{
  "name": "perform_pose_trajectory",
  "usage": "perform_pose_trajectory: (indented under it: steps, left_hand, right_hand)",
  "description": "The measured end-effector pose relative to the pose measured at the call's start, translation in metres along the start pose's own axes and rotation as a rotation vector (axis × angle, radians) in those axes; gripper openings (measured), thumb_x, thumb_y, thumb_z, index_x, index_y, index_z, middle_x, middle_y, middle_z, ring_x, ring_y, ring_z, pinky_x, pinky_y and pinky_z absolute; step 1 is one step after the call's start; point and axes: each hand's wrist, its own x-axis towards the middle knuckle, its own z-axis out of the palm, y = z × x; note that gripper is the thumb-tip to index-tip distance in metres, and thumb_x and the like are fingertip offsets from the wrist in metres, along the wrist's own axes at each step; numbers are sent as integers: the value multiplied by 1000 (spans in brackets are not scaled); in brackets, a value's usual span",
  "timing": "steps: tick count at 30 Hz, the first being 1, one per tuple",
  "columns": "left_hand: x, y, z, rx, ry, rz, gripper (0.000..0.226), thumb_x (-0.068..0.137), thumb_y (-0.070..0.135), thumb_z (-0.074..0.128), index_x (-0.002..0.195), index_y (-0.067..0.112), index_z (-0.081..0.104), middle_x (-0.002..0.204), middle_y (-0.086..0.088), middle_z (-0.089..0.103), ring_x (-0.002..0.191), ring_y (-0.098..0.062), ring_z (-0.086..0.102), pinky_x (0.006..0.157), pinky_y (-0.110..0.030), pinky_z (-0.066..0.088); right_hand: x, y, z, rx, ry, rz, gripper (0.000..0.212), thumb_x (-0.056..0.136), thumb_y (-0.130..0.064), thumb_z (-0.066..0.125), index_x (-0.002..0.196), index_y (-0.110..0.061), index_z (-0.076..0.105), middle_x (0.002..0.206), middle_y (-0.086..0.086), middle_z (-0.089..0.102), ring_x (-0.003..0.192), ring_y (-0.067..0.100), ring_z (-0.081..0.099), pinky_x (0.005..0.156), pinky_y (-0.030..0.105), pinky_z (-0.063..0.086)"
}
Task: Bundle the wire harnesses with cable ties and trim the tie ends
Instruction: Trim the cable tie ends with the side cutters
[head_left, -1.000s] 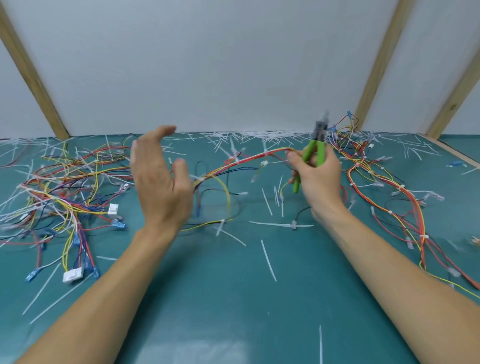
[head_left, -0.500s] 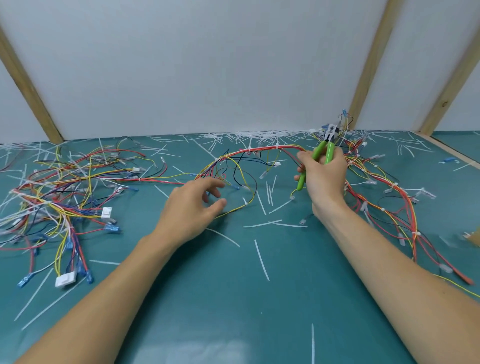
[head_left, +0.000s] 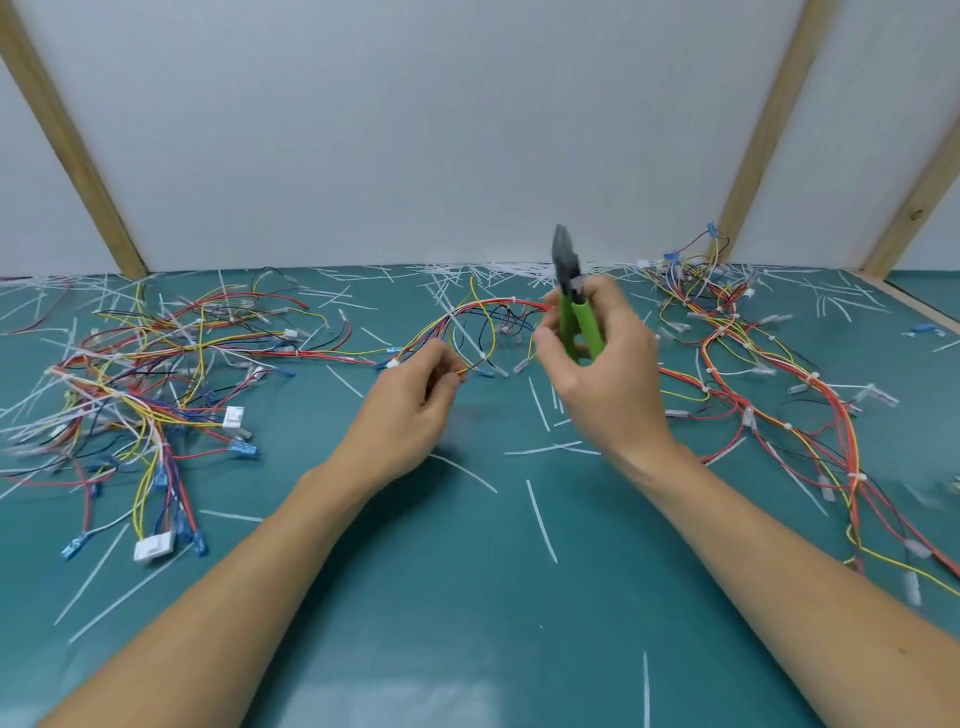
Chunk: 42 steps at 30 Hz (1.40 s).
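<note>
left hand: fingers pinch arched multicoloured wire harness | right hand: fingers grip green-handled cutters, tip up | teal surface: white tie offcuts

Matt teal mat, green plastic-handled cutters

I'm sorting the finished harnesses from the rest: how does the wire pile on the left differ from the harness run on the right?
The left pile is a loose tangle with blue terminals and white connector blocks showing; the right run lies in long, mostly red and orange strands. White ties sit at intervals along the right run, while the left pile's ties are hard to pick out. Both rest on the green mat among white offcuts.
</note>
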Motion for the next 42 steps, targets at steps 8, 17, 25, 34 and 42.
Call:
perform_pose_trajectory:
  steps: [8,17,25,34,42]
  left_hand:
    - [1,10,-1,-73,114,71,13,93,35,69,88,26,77,70,7,61,64,-16,49,62,-37,39]
    - [-1,16,-1,-6,244,165,3,91,15,74,94,16,75,82,5,54,77,-8,52,74,-30,44]
    - [-5,26,6,-113,278,94,36,97,44,62,71,21,73,52,4,57,46,-9,45,49,-23,36]
    - [0,22,2,-733,68,-436,24,94,37,68,88,15,74,87,-6,78,76,-21,77,45,-23,50]
    - [1,16,-1,-715,132,-427,16,99,22,64,91,10,69,91,-8,79,89,-19,77,54,-24,57]
  right_hand:
    - [-8,10,6,-96,-348,92,18,92,-23,74,109,-30,72,75,-8,68,73,18,62,71,31,51]
    - [-13,10,15,-57,-280,215,9,90,-23,74,83,-22,68,67,0,63,67,31,59,67,53,54]
    - [-15,7,17,-156,-90,165,11,88,-27,75,80,-25,67,62,-22,58,63,10,55,61,31,45]
    - [-23,1,21,-410,-163,-8,7,93,-32,69,90,-26,67,76,-7,70,75,22,64,65,41,52]
    - [-18,6,14,-553,-295,-83,36,96,-64,46,102,-32,61,87,-11,64,87,14,61,67,35,49]
